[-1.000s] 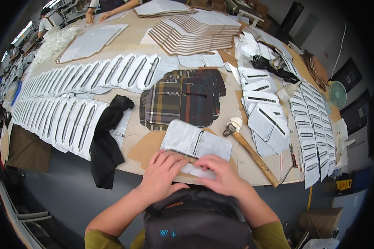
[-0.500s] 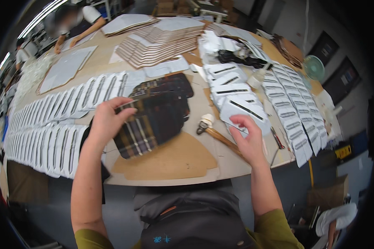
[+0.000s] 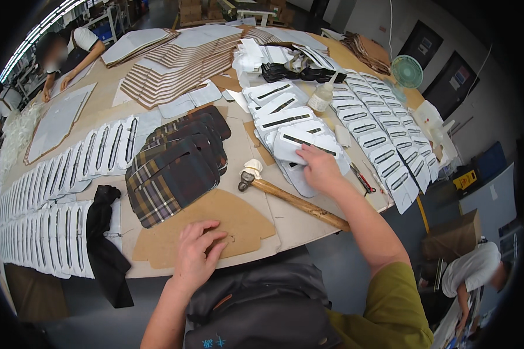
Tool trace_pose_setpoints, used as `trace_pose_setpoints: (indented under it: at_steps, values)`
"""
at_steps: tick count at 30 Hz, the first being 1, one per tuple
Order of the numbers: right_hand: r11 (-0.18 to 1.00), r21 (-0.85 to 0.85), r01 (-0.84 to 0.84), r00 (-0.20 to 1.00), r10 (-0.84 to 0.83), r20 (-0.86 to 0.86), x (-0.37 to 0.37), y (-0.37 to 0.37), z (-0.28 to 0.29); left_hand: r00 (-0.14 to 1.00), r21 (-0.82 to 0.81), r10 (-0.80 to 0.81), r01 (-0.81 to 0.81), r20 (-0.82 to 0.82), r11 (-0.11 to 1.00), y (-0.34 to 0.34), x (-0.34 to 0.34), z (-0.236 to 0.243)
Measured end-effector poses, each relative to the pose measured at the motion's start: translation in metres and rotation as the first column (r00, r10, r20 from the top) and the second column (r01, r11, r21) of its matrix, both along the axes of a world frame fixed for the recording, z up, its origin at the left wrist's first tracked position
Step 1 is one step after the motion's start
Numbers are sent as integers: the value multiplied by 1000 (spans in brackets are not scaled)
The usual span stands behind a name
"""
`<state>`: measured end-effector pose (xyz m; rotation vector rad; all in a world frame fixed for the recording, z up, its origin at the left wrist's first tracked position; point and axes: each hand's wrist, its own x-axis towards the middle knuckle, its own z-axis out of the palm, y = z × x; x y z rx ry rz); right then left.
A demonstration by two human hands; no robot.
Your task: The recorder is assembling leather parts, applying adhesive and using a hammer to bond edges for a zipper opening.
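My right hand (image 3: pixel 321 167) grips the near edge of the top white panel (image 3: pixel 308 138), which has a dark slot across it. That panel lies on a stack of similar slotted pieces (image 3: pixel 285 119). My left hand (image 3: pixel 199 250) holds nothing, its fingers apart and bent over a brown cardboard template (image 3: pixel 247 224). Beyond the template, plaid fabric pieces (image 3: pixel 177 168) with rounded corners lie in an overlapping pile. A hammer (image 3: pixel 300 203) with a wooden handle and a white-wrapped head rests between the pile and the white stack.
Rows of slotted white panels line the left (image 3: pixel 58 232) and right (image 3: pixel 384 136). A black cloth (image 3: pixel 106 244) hangs over the front edge. Also here are a clear bottle (image 3: pixel 320 99), red-handled snips (image 3: pixel 364 179) and a green fan (image 3: pixel 406 72). Another person works at far left.
My left hand has let go of the plaid piece, now on the pile, and drawn back to the template. My right hand has reached forward onto the white stack. The view has shifted.
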<state>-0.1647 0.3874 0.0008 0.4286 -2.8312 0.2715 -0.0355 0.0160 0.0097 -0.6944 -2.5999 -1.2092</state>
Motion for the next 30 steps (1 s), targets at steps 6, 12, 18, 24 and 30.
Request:
trace_pose_setpoints:
  at_steps: [6, 12, 18, 24, 30]
  values:
    - [339, -930, 143, 946, -324, 27, -5, 41, 34, 999, 94, 33, -35, 15, 995, -2, 4, -7]
    - [471, -879, 80, 995, 8, 95, 79, -64, 123, 849, 675, -214, -205, 483, 709, -19, 5, -8]
    - [737, -410, -537, 696, 662, 278, 104, -158, 74, 760, 755, -255, -427, 598, 497, -49, 5, 18]
    - [862, -303, -407, 846, 481, 231, 52, -184, 56, 921, 200, 380, -390, 89, 899, -57, 25, 4]
    - [893, -217, -395, 821, 449, 352, 38, -211, 53, 984, -113, 170, -175, -48, 978, -1, 44, 7]
